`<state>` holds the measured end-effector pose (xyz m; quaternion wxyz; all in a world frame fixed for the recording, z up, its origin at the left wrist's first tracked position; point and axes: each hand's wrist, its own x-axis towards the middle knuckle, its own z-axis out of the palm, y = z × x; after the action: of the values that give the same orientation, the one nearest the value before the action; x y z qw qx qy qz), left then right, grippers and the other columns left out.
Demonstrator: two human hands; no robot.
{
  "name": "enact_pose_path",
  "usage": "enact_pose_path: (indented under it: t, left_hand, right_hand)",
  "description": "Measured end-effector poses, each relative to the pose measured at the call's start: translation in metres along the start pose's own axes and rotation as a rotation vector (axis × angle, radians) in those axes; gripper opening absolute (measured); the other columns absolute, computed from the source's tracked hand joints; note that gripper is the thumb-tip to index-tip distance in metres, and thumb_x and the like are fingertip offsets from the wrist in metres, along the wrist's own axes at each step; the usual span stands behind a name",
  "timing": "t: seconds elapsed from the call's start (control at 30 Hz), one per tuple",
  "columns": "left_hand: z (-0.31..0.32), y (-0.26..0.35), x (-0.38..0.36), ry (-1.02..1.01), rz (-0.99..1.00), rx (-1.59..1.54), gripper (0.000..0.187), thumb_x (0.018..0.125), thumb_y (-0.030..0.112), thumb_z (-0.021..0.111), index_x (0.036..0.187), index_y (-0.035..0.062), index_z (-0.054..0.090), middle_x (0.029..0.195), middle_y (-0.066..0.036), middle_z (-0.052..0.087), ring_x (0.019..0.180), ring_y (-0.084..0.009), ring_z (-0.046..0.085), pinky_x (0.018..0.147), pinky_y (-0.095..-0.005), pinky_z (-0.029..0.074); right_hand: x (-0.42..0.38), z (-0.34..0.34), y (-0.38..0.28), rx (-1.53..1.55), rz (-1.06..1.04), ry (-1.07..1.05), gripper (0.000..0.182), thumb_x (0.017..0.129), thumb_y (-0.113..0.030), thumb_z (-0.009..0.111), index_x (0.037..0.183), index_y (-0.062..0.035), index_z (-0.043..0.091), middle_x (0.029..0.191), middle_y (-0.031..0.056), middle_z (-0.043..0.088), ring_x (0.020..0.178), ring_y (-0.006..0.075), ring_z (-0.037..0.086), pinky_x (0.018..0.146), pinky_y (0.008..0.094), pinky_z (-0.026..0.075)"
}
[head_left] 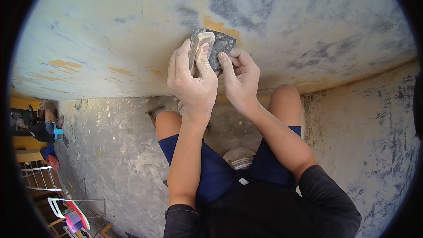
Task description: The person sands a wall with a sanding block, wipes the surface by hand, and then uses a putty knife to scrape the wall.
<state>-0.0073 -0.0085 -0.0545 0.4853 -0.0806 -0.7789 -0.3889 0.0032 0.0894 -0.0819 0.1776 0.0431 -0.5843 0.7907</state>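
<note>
Grips dusty, round-edged block (207, 38) against dark, speckled sheet (224, 43) in left hand (194, 77); pinches sheet's edge with right hand (241, 79); faces patchy wall (132, 26).

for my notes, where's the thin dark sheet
In the head view, the thin dark sheet is at upper centre, partly behind the pale rounded block in the left hand, its lower right edge in the right hand.

One left hand (192, 79) and one right hand (242, 81) can be counted, so two hands total, plus two bare knees (284, 100). Just one pale block (199, 49) and one dark sheet (224, 44) are seen, tbh. Way off, one other person (39, 130) and one blue stool (58, 131) can be spotted; the furniture (29, 155) there is too jumbled to be tallied.
</note>
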Motion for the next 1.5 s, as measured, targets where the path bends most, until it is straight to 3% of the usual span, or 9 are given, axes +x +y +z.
enact_pose_path:
  t: [0.17,0.27,0.83,0.97,1.13,1.2,1.3,1.43,1.5]
  left_hand:
    - [0.003,0.006,0.008,0.039,0.06,-0.005,0.022,0.095,0.007,0.074,0.112,-0.0047,0.069,0.092,-0.015,0.072,0.081,-0.0297,0.07,0.071,-0.0382,0.055]
    - [0.001,0.0,-0.001,0.032,0.022,-0.022,0.022,0.094,0.007,0.075,0.112,-0.0046,0.069,0.092,-0.015,0.072,0.081,-0.03,0.071,0.07,-0.0384,0.055]
    - [0.012,0.008,0.001,0.055,0.05,-0.062,0.025,0.094,0.007,0.074,0.114,-0.006,0.068,0.095,-0.018,0.071,0.084,-0.0353,0.07,0.073,-0.0419,0.056]
    - [0.009,0.0,-0.024,-0.017,-0.018,-0.096,0.023,0.094,0.008,0.074,0.113,-0.0057,0.069,0.096,-0.019,0.072,0.085,-0.0349,0.071,0.075,-0.0416,0.056]
    - [-0.003,-0.008,-0.035,-0.177,-0.297,-0.252,0.026,0.096,0.015,0.077,0.113,-0.0048,0.071,0.101,-0.017,0.076,0.089,-0.0279,0.075,0.079,-0.0375,0.058]
    - [-0.007,-0.011,-0.034,-0.23,-0.371,-0.33,0.027,0.096,0.017,0.077,0.112,-0.0042,0.072,0.1,-0.016,0.077,0.088,-0.0248,0.075,0.079,-0.0365,0.058]
    - [-0.013,-0.015,-0.035,-0.354,-0.511,-0.444,0.028,0.095,0.02,0.079,0.111,-0.0027,0.073,0.098,-0.013,0.078,0.085,-0.0179,0.074,0.078,-0.0332,0.057]
    - [-0.017,-0.03,-0.043,-0.459,-0.642,-0.532,0.029,0.093,0.021,0.082,0.108,-0.0014,0.074,0.091,-0.007,0.077,0.08,-0.0108,0.069,0.073,-0.0279,0.054]
    - [-0.018,-0.039,-0.045,-0.467,-0.682,-0.581,0.028,0.093,0.022,0.083,0.107,-0.0006,0.074,0.089,-0.005,0.076,0.078,-0.0094,0.067,0.071,-0.0265,0.053]
  right_hand:
    - [0.005,0.005,-0.008,-0.045,-0.112,0.051,0.01,0.105,-0.005,0.064,0.107,0.0052,0.065,0.084,0.0039,0.071,0.071,0.0026,0.057,0.059,0.0211,0.046]
    - [-0.001,-0.002,0.004,0.013,-0.012,0.005,0.01,0.105,-0.005,0.064,0.107,0.0051,0.065,0.085,0.0039,0.072,0.072,0.0022,0.057,0.06,0.0214,0.047]
    - [0.004,-0.008,-0.01,-0.05,-0.095,0.064,0.011,0.105,-0.006,0.066,0.108,0.0045,0.067,0.088,0.0036,0.072,0.075,0.0024,0.057,0.064,0.0206,0.046]
    - [-0.01,-0.028,0.018,-0.105,-0.01,0.043,0.012,0.104,-0.007,0.066,0.108,0.0045,0.067,0.089,0.0042,0.073,0.075,0.0026,0.058,0.064,0.0212,0.047]
    - [-0.022,-0.035,0.017,-0.197,0.037,-0.009,0.01,0.106,-0.007,0.065,0.11,0.0027,0.065,0.096,0.0038,0.073,0.081,0.0025,0.059,0.069,0.0192,0.046]
    - [-0.021,-0.041,0.024,-0.345,-0.15,0.037,0.014,0.102,-0.007,0.069,0.108,0.0049,0.062,0.086,0.0104,0.073,0.073,0.0079,0.062,0.065,0.0252,0.051]
    - [-0.026,-0.047,0.022,-0.434,-0.245,0.082,0.021,0.101,-0.005,0.07,0.115,0.0032,0.057,0.085,0.0139,0.072,0.072,0.0132,0.066,0.065,0.0273,0.052]
    - [-0.034,-0.056,0.026,-0.538,-0.282,0.058,0.031,0.1,-0.005,0.071,0.122,0.002,0.052,0.086,0.0144,0.072,0.07,0.0166,0.067,0.066,0.0284,0.053]
    - [-0.038,-0.055,0.026,-0.557,-0.384,-0.06,0.041,0.095,-0.013,0.079,0.122,0.0021,0.052,0.095,0.0169,0.07,0.077,0.0221,0.069,0.068,0.0337,0.055]
